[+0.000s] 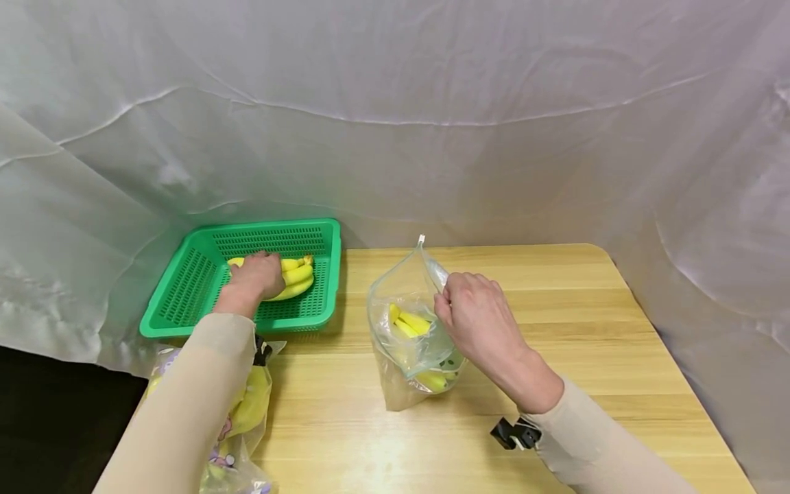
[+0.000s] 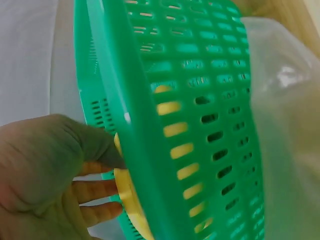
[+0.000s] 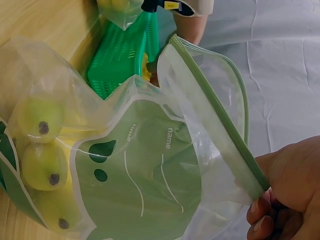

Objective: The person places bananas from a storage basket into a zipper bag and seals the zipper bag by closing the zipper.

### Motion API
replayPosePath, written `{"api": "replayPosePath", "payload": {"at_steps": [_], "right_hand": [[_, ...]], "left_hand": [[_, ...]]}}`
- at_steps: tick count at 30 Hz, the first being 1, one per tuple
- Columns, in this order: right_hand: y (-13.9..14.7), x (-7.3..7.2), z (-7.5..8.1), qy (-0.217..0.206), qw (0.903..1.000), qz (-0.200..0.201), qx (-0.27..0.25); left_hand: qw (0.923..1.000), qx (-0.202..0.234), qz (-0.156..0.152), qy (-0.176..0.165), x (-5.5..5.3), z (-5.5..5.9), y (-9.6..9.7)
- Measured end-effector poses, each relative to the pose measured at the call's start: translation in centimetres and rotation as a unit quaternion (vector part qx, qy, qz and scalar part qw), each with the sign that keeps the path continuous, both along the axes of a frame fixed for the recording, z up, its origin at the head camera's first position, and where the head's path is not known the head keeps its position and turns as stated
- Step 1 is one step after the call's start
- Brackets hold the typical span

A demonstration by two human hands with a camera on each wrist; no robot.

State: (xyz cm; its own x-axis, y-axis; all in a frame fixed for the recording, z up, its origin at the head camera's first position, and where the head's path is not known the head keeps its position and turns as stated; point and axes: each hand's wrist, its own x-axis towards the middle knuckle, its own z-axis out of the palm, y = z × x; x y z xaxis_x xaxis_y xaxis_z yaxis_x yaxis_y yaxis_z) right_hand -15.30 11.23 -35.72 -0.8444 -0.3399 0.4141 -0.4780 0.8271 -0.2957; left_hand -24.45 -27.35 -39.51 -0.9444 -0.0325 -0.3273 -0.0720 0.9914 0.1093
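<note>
My left hand reaches into a green basket and grips a bunch of yellow bananas. In the left wrist view, the thumb and fingers lie at a banana, partly hidden behind the basket's rim. My right hand pinches the zip edge of a clear zip bag. The bag stands upright with its mouth open and has a green printed panel marked "name". Inside it are bananas, their dark-tipped ends showing through the plastic in the right wrist view.
At the table's left front lies another clear printed bag with yellow contents, partly behind my left forearm. The wooden table reaches to a grey fabric curtain at the back and sides. A small black camera is on my right wrist.
</note>
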Motion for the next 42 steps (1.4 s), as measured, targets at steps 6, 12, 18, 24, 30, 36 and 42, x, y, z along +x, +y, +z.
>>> {"api": "replayPosePath", "payload": {"at_steps": [6, 12, 18, 24, 30, 36, 42], "right_hand": [[0.0, 0.1, 0.1, 0.000, 1.0000, 0.002, 0.000], [0.0, 0.1, 0.0, 0.004, 1.0000, 0.004, -0.001], [0.1, 0.0, -0.1, 0.010, 0.9999, 0.006, -0.003], [0.1, -0.1, -0.2, 0.020, 0.9998, 0.009, -0.004], [0.2, -0.2, -0.4, 0.022, 0.9997, 0.009, -0.005], [0.4, -0.3, -0.6, 0.019, 0.9998, 0.007, -0.006], [0.7, -0.3, -0.6, 0.009, 0.9999, 0.001, -0.005]], "left_hand": [[0.9986, -0.038, -0.036, -0.014, -0.4, -0.4, -0.4], [0.9965, -0.069, -0.047, -0.010, -0.6, -0.9, -0.6], [0.9950, -0.084, -0.053, 0.007, -0.7, -1.1, -0.9], [0.9950, -0.088, -0.048, 0.003, -0.5, -0.6, -1.1], [0.9955, -0.081, -0.029, 0.041, 0.0, 0.1, -1.0], [0.9906, -0.071, -0.043, 0.109, 0.5, 1.5, 0.4], [0.9830, -0.089, -0.062, 0.148, 1.7, 4.1, 3.2]]}}
